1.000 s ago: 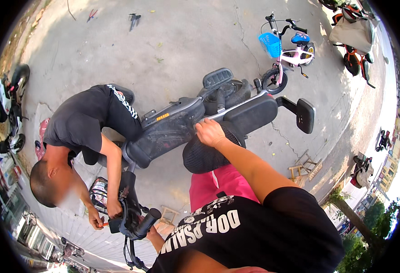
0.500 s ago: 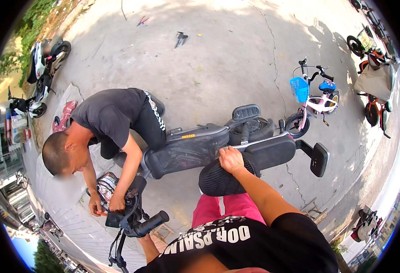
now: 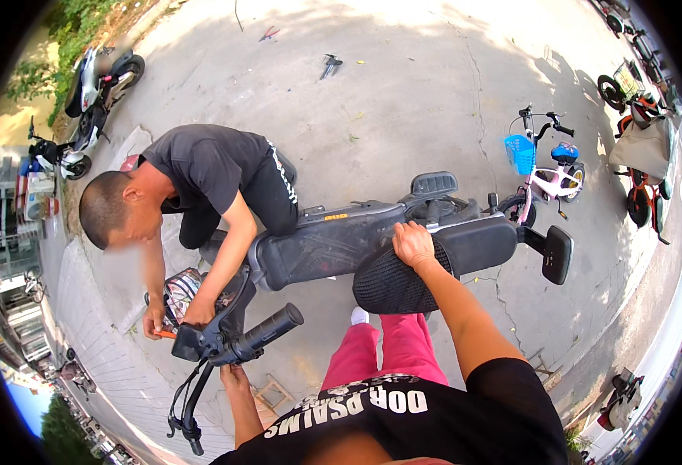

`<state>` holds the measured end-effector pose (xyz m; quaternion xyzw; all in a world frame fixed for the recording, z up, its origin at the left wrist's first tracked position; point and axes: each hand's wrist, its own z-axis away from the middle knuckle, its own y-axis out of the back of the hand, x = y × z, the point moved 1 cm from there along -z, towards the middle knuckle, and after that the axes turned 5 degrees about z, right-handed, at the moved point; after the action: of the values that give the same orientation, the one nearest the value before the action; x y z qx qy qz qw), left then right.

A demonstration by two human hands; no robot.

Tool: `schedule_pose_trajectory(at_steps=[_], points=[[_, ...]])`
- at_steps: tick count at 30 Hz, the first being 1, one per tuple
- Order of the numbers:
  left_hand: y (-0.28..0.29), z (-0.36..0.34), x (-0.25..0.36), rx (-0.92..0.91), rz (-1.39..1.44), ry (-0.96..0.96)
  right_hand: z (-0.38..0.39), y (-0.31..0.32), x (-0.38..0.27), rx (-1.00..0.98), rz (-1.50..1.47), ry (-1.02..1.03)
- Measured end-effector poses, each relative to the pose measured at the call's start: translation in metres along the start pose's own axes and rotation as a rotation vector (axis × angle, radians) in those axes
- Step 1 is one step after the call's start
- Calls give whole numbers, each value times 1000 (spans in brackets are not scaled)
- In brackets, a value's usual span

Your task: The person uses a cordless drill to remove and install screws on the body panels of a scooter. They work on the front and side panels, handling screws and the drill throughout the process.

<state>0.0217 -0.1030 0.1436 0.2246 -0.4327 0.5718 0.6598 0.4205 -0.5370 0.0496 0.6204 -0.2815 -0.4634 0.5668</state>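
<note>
A black electric scooter stretches across in front of me. My right hand grips the far edge of its seat, which has a black mesh cover. My left hand is at the near side of the handlebar, just below the black grip. Its fingers look curled against the bar and are partly hidden by it. At the left, another person crouches over the scooter's front, both hands beside the handlebar, one holding a slim orange-red thing. A patterned bag or basket sits by those hands.
A small pink-and-white child's bike with a blue basket stands far right. Dark tools and red-handled pliers lie on the concrete. Parked scooters line the left and right sides. A mirror-like black pad sticks out behind the seat.
The scooter and the other person appear shifted slightly right and up, as my view has moved. The handlebar has turned a little, and my left hand's fingers have come into sight beside it.
</note>
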Motion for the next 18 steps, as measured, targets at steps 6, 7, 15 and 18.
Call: schedule_pose_trajectory(at_steps=[6,7,15,18], points=[[-13,2,6,-88,56,-6,2,-1,-3,90,52,12],[-13,3,6,-108,51,-20,2,-4,-4,107,67,13],[-8,0,8,-124,-141,32,10,-7,-6,341,134,56],[-11,0,12,-122,-246,25,11,-3,-10,418,206,99]])
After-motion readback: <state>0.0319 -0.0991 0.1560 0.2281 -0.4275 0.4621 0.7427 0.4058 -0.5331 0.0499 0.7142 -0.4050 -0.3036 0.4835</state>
